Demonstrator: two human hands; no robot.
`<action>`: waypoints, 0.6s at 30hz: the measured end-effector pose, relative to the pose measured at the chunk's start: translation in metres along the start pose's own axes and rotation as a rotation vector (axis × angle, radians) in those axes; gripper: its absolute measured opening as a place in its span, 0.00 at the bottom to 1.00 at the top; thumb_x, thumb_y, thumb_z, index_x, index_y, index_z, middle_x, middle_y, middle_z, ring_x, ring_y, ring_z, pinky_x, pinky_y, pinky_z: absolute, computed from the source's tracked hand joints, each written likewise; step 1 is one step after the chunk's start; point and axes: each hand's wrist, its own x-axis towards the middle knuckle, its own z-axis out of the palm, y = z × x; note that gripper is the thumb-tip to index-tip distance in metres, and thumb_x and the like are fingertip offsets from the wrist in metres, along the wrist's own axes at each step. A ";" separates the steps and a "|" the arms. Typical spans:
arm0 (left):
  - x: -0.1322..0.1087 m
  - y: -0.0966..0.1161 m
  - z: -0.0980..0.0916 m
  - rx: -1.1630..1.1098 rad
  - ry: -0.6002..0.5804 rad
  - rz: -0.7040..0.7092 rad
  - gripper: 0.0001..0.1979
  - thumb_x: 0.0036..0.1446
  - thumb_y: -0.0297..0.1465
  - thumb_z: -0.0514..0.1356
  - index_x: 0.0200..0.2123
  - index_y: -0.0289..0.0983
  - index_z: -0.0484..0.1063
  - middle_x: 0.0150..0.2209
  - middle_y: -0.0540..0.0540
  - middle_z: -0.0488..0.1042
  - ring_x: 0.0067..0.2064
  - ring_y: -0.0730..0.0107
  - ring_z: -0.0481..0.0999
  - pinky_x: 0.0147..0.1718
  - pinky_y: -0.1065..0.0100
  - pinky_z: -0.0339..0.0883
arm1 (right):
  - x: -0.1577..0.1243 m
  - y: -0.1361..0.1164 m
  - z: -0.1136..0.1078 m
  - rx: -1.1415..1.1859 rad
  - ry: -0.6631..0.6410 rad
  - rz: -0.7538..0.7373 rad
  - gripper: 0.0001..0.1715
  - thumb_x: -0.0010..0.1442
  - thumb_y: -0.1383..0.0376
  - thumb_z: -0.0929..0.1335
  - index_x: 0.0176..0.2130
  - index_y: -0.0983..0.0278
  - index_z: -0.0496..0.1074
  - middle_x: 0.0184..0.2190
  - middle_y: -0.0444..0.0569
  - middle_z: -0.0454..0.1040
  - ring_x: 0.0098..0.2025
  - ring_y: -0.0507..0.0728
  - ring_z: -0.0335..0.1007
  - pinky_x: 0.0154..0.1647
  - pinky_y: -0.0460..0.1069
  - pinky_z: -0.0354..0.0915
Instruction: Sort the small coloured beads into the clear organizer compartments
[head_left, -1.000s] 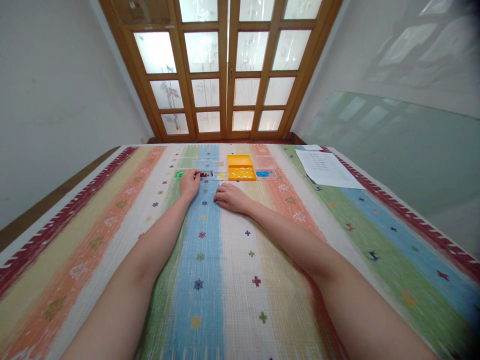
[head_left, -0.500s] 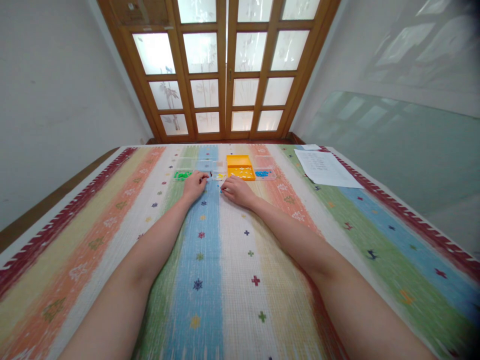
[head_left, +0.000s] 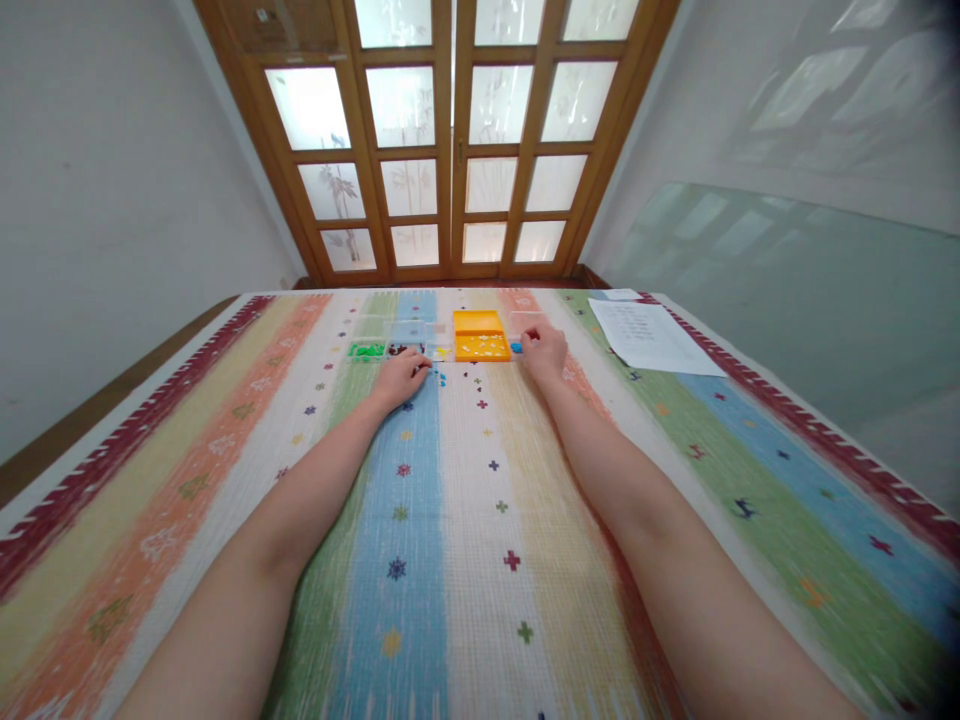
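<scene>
A row of small boxes lies far out on the striped cloth: a green-bead box [head_left: 365, 350], clear boxes [head_left: 409, 331], an open orange box [head_left: 481, 337] with pale pieces, and a clear box of blue beads [head_left: 519, 347]. My left hand [head_left: 401, 378] rests on the cloth just before the clear boxes, fingers drawn together towards a few loose beads [head_left: 442, 378]. My right hand [head_left: 545, 351] sits over the blue-bead box to the right of the orange box, fingertips curled and pinched. Whatever either hand holds is too small to make out.
A printed sheet of paper [head_left: 651, 336] lies at the far right of the cloth, with a small slip behind it. A glass pane leans on the right wall. Wooden glazed doors [head_left: 457, 140] stand beyond the table's far edge.
My right hand has moved from the middle of the cloth rightwards to the blue-bead box. My left hand has shifted a little right. Loose beads now show where the right hand was.
</scene>
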 end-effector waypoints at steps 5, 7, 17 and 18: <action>-0.001 0.007 0.001 -0.033 -0.038 0.067 0.11 0.66 0.32 0.59 0.45 0.42 0.82 0.44 0.43 0.77 0.44 0.60 0.77 0.46 0.60 0.70 | -0.002 0.007 0.001 -0.071 0.063 0.121 0.12 0.62 0.63 0.66 0.39 0.63 0.79 0.40 0.57 0.79 0.44 0.65 0.66 0.46 0.57 0.60; -0.001 0.009 0.002 -0.045 -0.048 0.084 0.11 0.66 0.32 0.59 0.44 0.42 0.82 0.45 0.43 0.77 0.43 0.60 0.77 0.45 0.61 0.70 | -0.002 0.007 0.001 -0.070 0.069 0.126 0.12 0.62 0.63 0.66 0.39 0.63 0.79 0.41 0.58 0.79 0.45 0.65 0.65 0.46 0.57 0.60; -0.002 0.013 0.002 -0.071 -0.160 0.118 0.10 0.60 0.27 0.60 0.41 0.41 0.82 0.43 0.43 0.77 0.44 0.61 0.77 0.48 0.60 0.71 | -0.007 -0.011 0.012 0.031 -0.019 -0.096 0.11 0.64 0.66 0.64 0.39 0.62 0.76 0.41 0.55 0.78 0.47 0.64 0.68 0.52 0.57 0.61; -0.001 0.013 0.002 -0.075 -0.161 0.122 0.10 0.60 0.27 0.60 0.40 0.41 0.82 0.42 0.43 0.76 0.44 0.61 0.76 0.48 0.59 0.71 | -0.010 -0.016 0.013 0.047 -0.039 -0.123 0.11 0.65 0.66 0.64 0.39 0.62 0.76 0.41 0.55 0.78 0.47 0.64 0.69 0.53 0.57 0.62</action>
